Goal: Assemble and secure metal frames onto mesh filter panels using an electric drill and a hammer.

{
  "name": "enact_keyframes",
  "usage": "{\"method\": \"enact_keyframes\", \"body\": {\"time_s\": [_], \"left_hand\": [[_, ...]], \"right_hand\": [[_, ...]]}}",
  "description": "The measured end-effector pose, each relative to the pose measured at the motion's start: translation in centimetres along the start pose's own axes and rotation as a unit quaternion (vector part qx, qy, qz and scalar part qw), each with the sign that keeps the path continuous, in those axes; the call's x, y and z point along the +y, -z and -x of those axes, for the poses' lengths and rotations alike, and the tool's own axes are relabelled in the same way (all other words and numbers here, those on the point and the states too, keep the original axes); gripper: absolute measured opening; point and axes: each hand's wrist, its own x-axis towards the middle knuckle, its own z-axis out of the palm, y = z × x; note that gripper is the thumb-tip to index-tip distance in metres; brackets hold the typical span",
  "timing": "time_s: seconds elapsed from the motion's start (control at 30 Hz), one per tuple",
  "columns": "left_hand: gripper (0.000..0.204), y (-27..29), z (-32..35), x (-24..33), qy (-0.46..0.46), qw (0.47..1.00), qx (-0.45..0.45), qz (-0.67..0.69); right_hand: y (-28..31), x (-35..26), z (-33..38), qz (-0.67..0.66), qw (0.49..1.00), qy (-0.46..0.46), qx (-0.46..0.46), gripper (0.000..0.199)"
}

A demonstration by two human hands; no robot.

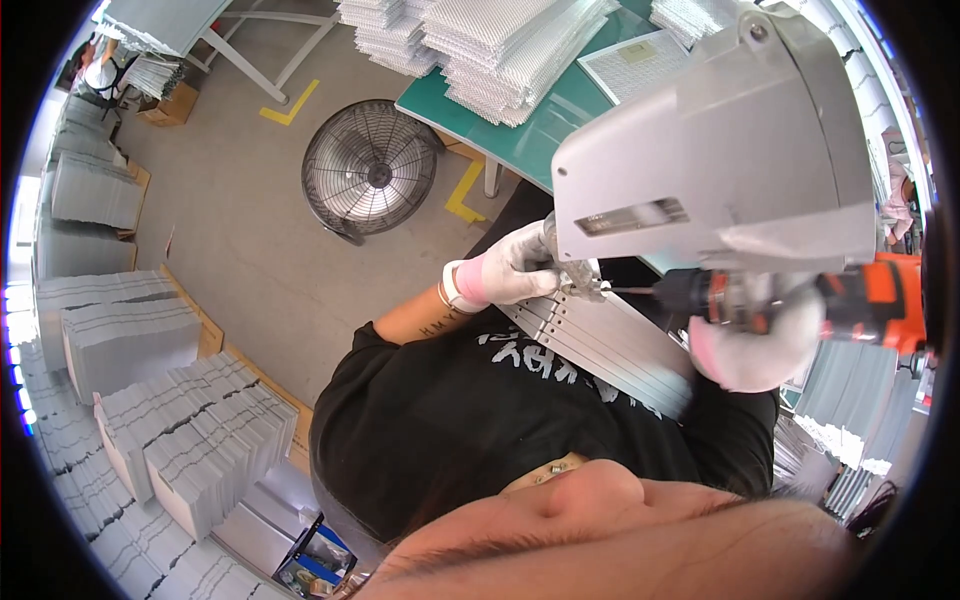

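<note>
My left hand (508, 268), in a white and pink glove, is closed with thumb and fingers round a small silvery metal piece (582, 284). This piece sits at the end of a row of flat metal bars (590, 345) with small holes near their ends, lying across my front. In my right hand (762, 345), gloved too and slightly blurred, is an orange and black power drill (850, 305). Its thin bit (632, 290) points left, with the tip at or very close to the metal piece; contact cannot be made out.
A large grey housing (720, 170) looms over both hands and hides part of the view. Beyond it, a green table (520, 150) carries stacks of metal mesh panels (510, 50). A black floor fan (372, 170) stands ahead. Stacked grey panels (190, 430) line the left side.
</note>
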Motion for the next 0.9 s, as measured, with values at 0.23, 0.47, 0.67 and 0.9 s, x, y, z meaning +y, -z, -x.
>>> {"method": "enact_keyframes", "body": {"time_s": [0.23, 0.47, 0.67, 0.9], "left_hand": [[0.056, -0.2, 0.5, 0.3, 0.047, 0.998, 0.022, -0.018], [0.054, 0.4, 0.6, -0.5, 0.042, 0.999, 0.003, -0.004], [0.052, 0.1, 1.0, -0.7, 0.038, 0.999, 0.029, 0.016], [0.048, 0.3, 0.4, -0.2, 0.031, 0.999, 0.013, -0.031]], "right_hand": [[1.8, 3.7, 0.6, 0.04, 0.995, 0.039, -0.085, 0.064], [1.5, 4.4, 1.1, 0.075, 0.99, 0.022, -0.118, 0.07], [1.3, 4.1, 0.8, 0.045, 0.987, 0.035, -0.148, 0.058], [1.8, 2.0, -1.2, -0.005, 0.97, 0.053, -0.239, 0.043]]}}
